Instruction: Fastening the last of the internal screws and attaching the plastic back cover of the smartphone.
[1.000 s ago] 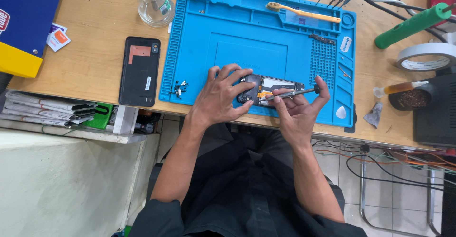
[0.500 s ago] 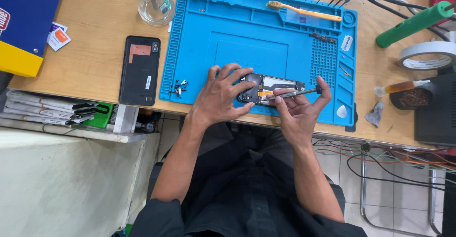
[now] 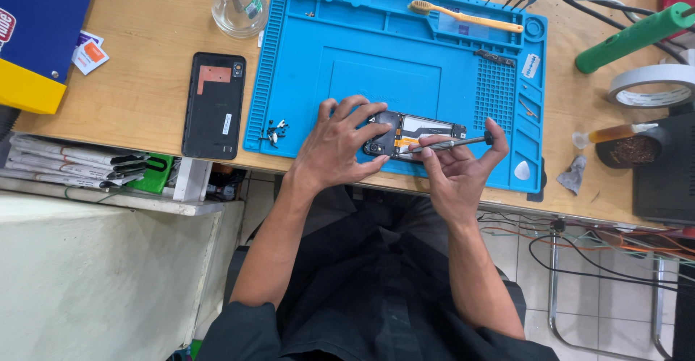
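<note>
almost nothing had shifted: the left hand [image 3: 339, 144] stayed spread on the opened phone [image 3: 413, 134] at the blue mat [image 3: 304, 79]'s six o'clock edge, the right hand [image 3: 457, 167] pinching the screwdriver [image 3: 452, 142].

light: bright, even, soft from above | shadows: faint, short under the left hand [image 3: 337, 147] and right hand [image 3: 456, 173] | glare: mild sheen on the glass bottle [image 3: 237, 3] and blue mat [image 3: 384, 64] | focus: sharp throughout, no motion blur | edges: slight wide-angle bowing
</note>
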